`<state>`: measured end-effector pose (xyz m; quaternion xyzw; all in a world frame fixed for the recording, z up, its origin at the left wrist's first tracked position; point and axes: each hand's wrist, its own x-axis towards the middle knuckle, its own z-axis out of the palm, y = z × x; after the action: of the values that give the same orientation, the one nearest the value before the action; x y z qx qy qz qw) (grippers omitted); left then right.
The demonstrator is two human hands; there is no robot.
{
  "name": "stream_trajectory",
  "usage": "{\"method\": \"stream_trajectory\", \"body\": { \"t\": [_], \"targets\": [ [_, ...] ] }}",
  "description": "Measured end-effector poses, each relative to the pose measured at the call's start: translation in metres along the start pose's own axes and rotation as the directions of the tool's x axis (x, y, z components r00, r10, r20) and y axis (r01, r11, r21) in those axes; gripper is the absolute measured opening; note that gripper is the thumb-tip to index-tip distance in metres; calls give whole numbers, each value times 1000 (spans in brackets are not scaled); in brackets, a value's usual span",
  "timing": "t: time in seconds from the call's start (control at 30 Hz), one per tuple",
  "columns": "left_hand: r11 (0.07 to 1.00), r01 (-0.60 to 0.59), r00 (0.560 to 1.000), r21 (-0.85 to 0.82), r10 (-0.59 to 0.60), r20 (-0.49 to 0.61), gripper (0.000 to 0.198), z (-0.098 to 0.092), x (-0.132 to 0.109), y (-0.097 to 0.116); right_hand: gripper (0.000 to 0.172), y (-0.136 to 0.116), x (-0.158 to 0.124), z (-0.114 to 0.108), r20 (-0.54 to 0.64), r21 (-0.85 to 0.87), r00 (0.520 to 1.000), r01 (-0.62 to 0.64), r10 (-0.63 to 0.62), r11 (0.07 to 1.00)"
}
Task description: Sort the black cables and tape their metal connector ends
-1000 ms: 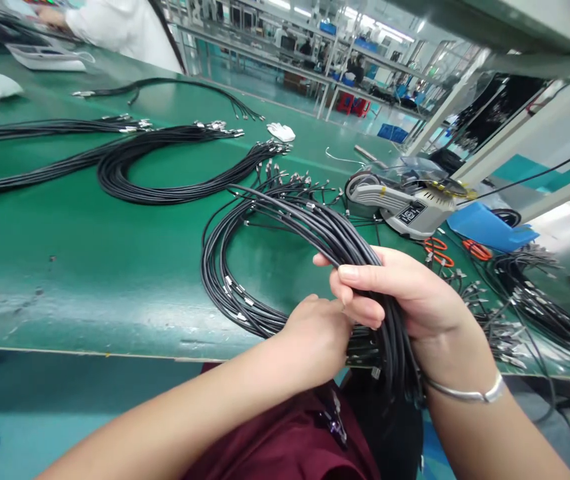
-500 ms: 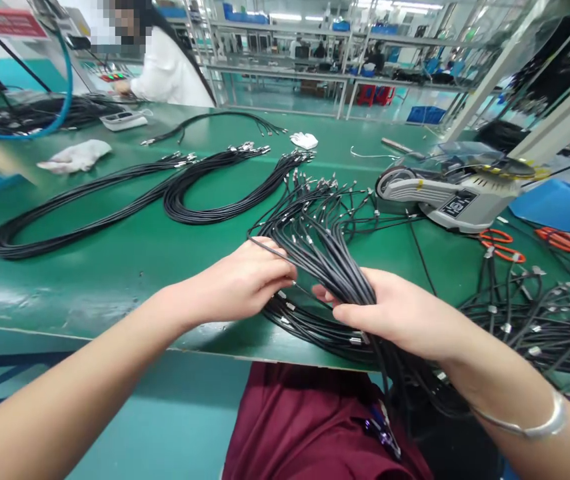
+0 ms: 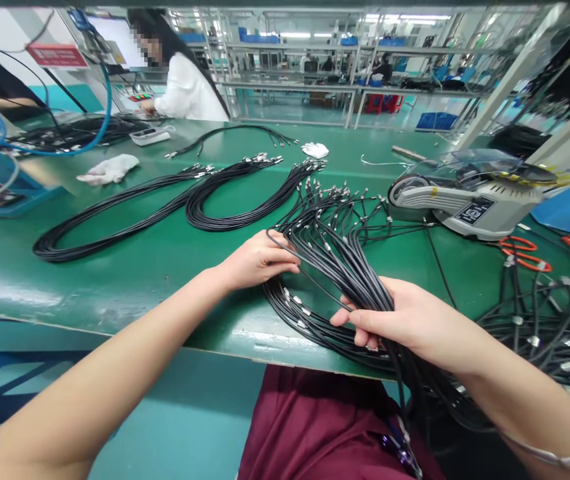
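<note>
Gripping a floppy cable bundle at the bench edge

I see both bare hands on one bundle of thin black cables (image 3: 345, 267), each strand tipped with small silver metal connectors. The bundle lies fanned over the near edge of the glossy green workbench (image 3: 129, 267), and its lower loop hangs off the edge toward the lap.

My right hand (image 3: 405, 323) is clamped around the gathered strands where they narrow, with the thumb laid across the top. My left hand (image 3: 259, 257) has its fingers drawn together on the bundle's left edge. It seems to pinch a strand or two there, though I cannot tell how many.

I judge the bundle to be light but limp. The sheaths look smooth, so single strands could slide out of a loose grip, and the connector ends could snag on each other. The best hold is around the gathered waist, where the right hand is, not near the splayed tips.

Just beyond the bundle stands a grey plastic tape dispenser (image 3: 465, 197), and orange-handled scissors (image 3: 522, 252) lie beside it. More loose black cables (image 3: 555, 327) are heaped to the right. Long looped black cable hanks (image 3: 225, 200) and a crumpled white cloth (image 3: 109, 168) lie farther back. A person in a white coat (image 3: 187, 90) works at the far end, well apart.
</note>
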<state>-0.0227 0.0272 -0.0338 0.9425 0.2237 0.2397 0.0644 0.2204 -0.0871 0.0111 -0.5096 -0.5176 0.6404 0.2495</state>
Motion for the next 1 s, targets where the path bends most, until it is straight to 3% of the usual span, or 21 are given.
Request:
{"method": "stream_trajectory", "body": {
  "t": [0.17,0.3,0.4,0.53,0.63,0.73,0.83,1.0],
  "targets": [
    [971,-29,999,239,22,31,29,16,0,-27,16,0,-1,3,-39,-54,999,27,-29,998],
    [955,31,999,294,-39,20,28,20,-3,-45,14,0,-2,3,-52,-76,998,21,-25,997],
    [946,100,995,310,-98,-22,27,13,-9,-43,12,-1,-3,0,-38,-58,999,22,-24,998],
    [955,177,983,239,-159,-93,27,1,-23,0,8,-4,-2,-6,-8,-96,1000,-20,19,995],
    [991,97,994,93,-102,47,24,1,-31,48,13,-6,1,-9,56,-44,998,-22,25,999],
    [1000,28,991,2,-28,133,23,14,-32,84,13,-8,2,-14,78,16,997,-20,19,1000],
    [1000,21,985,8,-22,169,22,30,-25,100,14,-14,-1,-20,57,57,998,-22,19,998],
    [999,-25,968,44,13,251,24,37,-17,102,18,-23,-5,-26,16,111,999,-29,27,993]
  ]
}}
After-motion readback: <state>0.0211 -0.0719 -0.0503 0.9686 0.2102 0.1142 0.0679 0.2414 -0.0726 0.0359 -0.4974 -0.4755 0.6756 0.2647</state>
